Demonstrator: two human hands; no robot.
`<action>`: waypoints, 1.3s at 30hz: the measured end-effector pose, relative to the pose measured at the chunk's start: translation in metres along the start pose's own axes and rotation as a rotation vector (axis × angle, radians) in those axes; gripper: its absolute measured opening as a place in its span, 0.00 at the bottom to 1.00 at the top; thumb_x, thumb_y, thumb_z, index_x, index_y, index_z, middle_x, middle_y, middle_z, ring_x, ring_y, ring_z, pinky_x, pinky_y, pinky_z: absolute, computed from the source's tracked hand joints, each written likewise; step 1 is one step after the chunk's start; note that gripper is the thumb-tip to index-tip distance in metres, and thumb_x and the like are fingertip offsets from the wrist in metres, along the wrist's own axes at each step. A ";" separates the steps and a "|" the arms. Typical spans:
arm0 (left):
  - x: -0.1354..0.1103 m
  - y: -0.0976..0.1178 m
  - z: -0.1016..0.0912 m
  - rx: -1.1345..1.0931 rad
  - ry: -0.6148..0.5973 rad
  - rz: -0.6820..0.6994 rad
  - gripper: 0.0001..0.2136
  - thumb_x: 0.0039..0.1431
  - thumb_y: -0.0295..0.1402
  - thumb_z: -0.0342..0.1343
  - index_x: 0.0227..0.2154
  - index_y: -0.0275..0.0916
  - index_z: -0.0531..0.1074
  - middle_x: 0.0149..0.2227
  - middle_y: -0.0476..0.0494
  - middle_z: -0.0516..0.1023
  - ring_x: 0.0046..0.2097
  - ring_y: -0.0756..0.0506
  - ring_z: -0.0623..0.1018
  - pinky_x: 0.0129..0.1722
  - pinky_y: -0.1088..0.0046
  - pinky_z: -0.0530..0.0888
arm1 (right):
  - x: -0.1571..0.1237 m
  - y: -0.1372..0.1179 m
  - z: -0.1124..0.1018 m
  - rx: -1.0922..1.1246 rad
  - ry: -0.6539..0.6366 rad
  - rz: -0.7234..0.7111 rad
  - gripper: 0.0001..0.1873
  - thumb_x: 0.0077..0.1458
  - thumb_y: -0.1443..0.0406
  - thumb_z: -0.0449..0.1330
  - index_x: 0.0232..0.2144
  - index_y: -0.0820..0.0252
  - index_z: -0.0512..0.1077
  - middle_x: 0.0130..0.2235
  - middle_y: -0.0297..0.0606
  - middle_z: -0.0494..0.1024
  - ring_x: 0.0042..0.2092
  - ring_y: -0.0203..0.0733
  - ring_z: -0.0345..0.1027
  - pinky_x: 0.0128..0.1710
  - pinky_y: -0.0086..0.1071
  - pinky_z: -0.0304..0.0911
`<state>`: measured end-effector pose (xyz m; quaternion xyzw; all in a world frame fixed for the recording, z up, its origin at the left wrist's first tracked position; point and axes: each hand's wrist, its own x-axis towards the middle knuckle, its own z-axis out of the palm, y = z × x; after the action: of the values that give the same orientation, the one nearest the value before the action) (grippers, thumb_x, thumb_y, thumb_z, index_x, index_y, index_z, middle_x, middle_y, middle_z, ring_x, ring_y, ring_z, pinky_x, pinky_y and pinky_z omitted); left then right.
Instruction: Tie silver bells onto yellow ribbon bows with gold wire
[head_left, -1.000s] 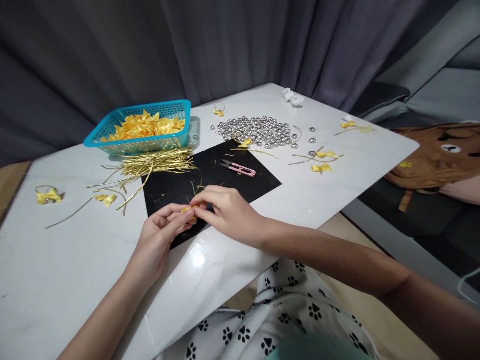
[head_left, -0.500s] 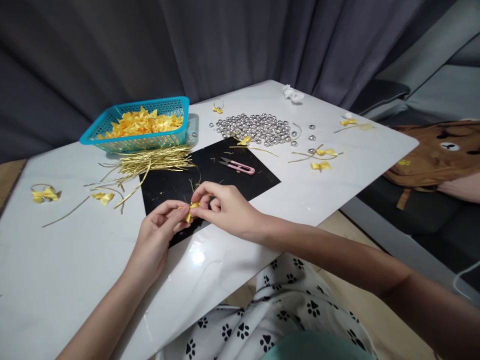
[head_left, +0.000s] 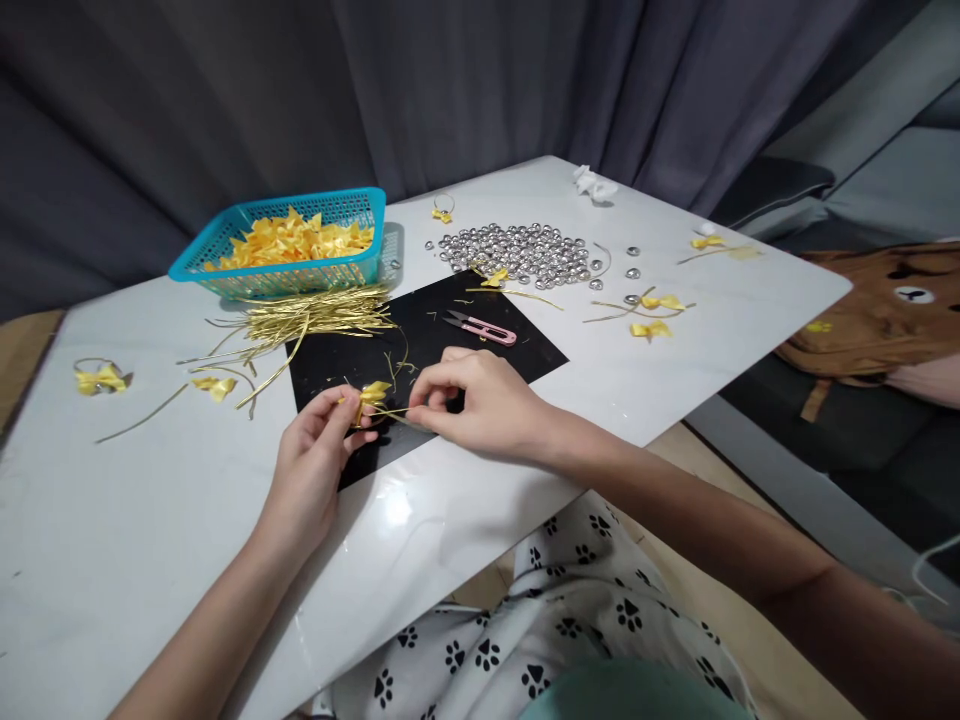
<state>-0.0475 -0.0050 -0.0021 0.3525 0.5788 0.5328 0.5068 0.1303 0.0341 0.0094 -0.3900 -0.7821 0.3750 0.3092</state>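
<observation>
My left hand (head_left: 319,455) pinches a small yellow ribbon bow (head_left: 372,393) just above the black mat (head_left: 420,355). My right hand (head_left: 480,405) pinches the end of a thin gold wire tie (head_left: 394,411) that runs from the bow toward its fingertips. Both hands hover over the mat's near corner, a short gap between them. Pink thread snips (head_left: 480,328) lie on the mat beyond my right hand.
A teal basket (head_left: 281,275) of yellow bows stands at the back left, a bundle of gold ties (head_left: 307,318) in front of it. Silver bells (head_left: 517,250) are heaped behind the mat. Loose bows (head_left: 651,315) lie scattered on the white table (head_left: 150,500). A brown bear bag (head_left: 885,310) lies off to the right.
My hands have drawn apart: the right pulled the gold tie out to the right while the left raised the bow slightly. The bow is now more exposed.
</observation>
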 end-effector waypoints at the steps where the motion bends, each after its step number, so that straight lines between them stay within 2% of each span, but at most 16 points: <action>1: 0.000 0.000 0.000 0.009 0.002 0.004 0.15 0.41 0.40 0.67 0.29 0.37 0.72 0.27 0.52 0.70 0.31 0.52 0.70 0.28 0.83 0.72 | 0.001 0.000 -0.003 0.076 -0.057 0.032 0.04 0.49 0.67 0.62 0.26 0.64 0.73 0.20 0.29 0.68 0.27 0.30 0.57 0.26 0.26 0.50; 3: -0.001 0.001 0.001 0.031 -0.010 0.012 0.16 0.41 0.41 0.67 0.29 0.37 0.71 0.27 0.51 0.70 0.30 0.53 0.70 0.27 0.83 0.71 | 0.003 0.000 -0.007 0.284 -0.165 0.094 0.06 0.51 0.67 0.61 0.26 0.66 0.71 0.19 0.27 0.64 0.23 0.27 0.53 0.23 0.25 0.49; 6: -0.002 0.001 0.002 0.056 -0.028 0.013 0.16 0.42 0.41 0.66 0.29 0.37 0.71 0.28 0.51 0.71 0.30 0.53 0.69 0.27 0.84 0.70 | 0.004 -0.002 -0.010 0.486 -0.176 0.118 0.05 0.50 0.69 0.61 0.26 0.66 0.69 0.21 0.26 0.63 0.23 0.25 0.52 0.21 0.22 0.49; 9: -0.002 0.001 0.002 0.060 -0.040 0.015 0.16 0.43 0.41 0.66 0.30 0.37 0.71 0.28 0.52 0.71 0.29 0.54 0.68 0.27 0.84 0.70 | 0.002 -0.002 -0.009 0.723 -0.197 0.154 0.05 0.51 0.67 0.60 0.28 0.65 0.69 0.24 0.27 0.64 0.21 0.25 0.48 0.18 0.21 0.50; 11: -0.002 0.001 0.001 0.072 -0.053 0.021 0.15 0.43 0.41 0.65 0.29 0.37 0.70 0.28 0.52 0.70 0.28 0.54 0.68 0.28 0.83 0.70 | 0.002 0.000 -0.009 0.937 -0.270 0.173 0.04 0.53 0.67 0.58 0.31 0.64 0.68 0.28 0.29 0.68 0.19 0.24 0.47 0.17 0.22 0.53; 13: -0.001 0.000 0.000 0.093 -0.066 0.024 0.15 0.45 0.42 0.64 0.30 0.37 0.70 0.27 0.52 0.71 0.28 0.54 0.67 0.28 0.83 0.70 | 0.004 0.001 -0.010 1.055 -0.346 0.166 0.02 0.54 0.68 0.55 0.31 0.63 0.67 0.30 0.29 0.70 0.18 0.23 0.44 0.17 0.22 0.54; 16: 0.000 -0.001 0.001 0.154 -0.104 0.048 0.14 0.47 0.42 0.63 0.30 0.37 0.70 0.27 0.52 0.71 0.27 0.54 0.66 0.27 0.81 0.69 | 0.010 -0.002 -0.015 0.890 -0.376 0.090 0.03 0.55 0.69 0.56 0.30 0.64 0.68 0.27 0.28 0.69 0.19 0.23 0.48 0.16 0.21 0.50; 19: -0.002 0.000 0.002 0.286 -0.179 0.110 0.12 0.50 0.41 0.60 0.30 0.37 0.70 0.27 0.50 0.71 0.29 0.51 0.69 0.28 0.79 0.69 | 0.023 -0.008 -0.019 0.580 -0.317 -0.058 0.02 0.53 0.71 0.59 0.29 0.66 0.70 0.27 0.29 0.69 0.25 0.24 0.56 0.21 0.20 0.52; 21: -0.004 0.000 0.003 0.385 -0.225 0.149 0.11 0.53 0.41 0.58 0.30 0.38 0.70 0.27 0.49 0.71 0.30 0.50 0.71 0.28 0.78 0.69 | 0.033 -0.010 -0.018 0.466 -0.285 -0.126 0.02 0.52 0.73 0.60 0.28 0.67 0.70 0.26 0.29 0.69 0.27 0.25 0.57 0.24 0.20 0.53; 23: -0.006 0.000 0.004 0.460 -0.262 0.178 0.10 0.55 0.41 0.56 0.30 0.38 0.70 0.28 0.49 0.71 0.31 0.49 0.71 0.29 0.77 0.69 | 0.042 -0.008 -0.014 0.400 -0.249 -0.112 0.03 0.52 0.74 0.60 0.27 0.67 0.69 0.25 0.29 0.68 0.27 0.25 0.56 0.25 0.21 0.53; 28: -0.009 0.002 0.005 0.494 -0.296 0.179 0.09 0.56 0.40 0.54 0.30 0.39 0.69 0.28 0.49 0.72 0.31 0.50 0.70 0.29 0.77 0.68 | 0.052 0.005 -0.004 0.339 -0.135 0.146 0.04 0.53 0.72 0.59 0.26 0.67 0.69 0.24 0.29 0.68 0.25 0.27 0.56 0.24 0.23 0.53; 30: -0.009 0.003 0.005 0.472 -0.285 0.170 0.09 0.55 0.40 0.55 0.29 0.39 0.69 0.27 0.50 0.71 0.28 0.51 0.69 0.28 0.77 0.67 | 0.051 0.010 -0.003 0.323 -0.123 0.202 0.04 0.52 0.72 0.59 0.26 0.67 0.70 0.24 0.30 0.68 0.25 0.27 0.57 0.25 0.23 0.53; 33: -0.007 0.003 0.003 0.398 -0.259 0.156 0.09 0.54 0.40 0.57 0.28 0.38 0.69 0.26 0.51 0.70 0.26 0.52 0.68 0.27 0.77 0.67 | 0.046 0.013 -0.003 0.324 -0.137 0.199 0.04 0.51 0.73 0.59 0.25 0.68 0.69 0.23 0.30 0.67 0.25 0.27 0.56 0.25 0.23 0.52; 39: 0.000 0.000 -0.002 0.191 -0.171 0.057 0.11 0.48 0.41 0.62 0.28 0.38 0.71 0.24 0.53 0.70 0.25 0.53 0.66 0.25 0.80 0.67 | 0.032 0.002 -0.004 0.352 -0.145 0.031 0.05 0.51 0.73 0.58 0.24 0.66 0.66 0.18 0.23 0.53 0.22 0.25 0.44 0.22 0.23 0.44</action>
<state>-0.0491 -0.0057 -0.0018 0.4597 0.5714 0.4573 0.5029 0.1184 0.0634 0.0156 -0.3136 -0.7187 0.5379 0.3095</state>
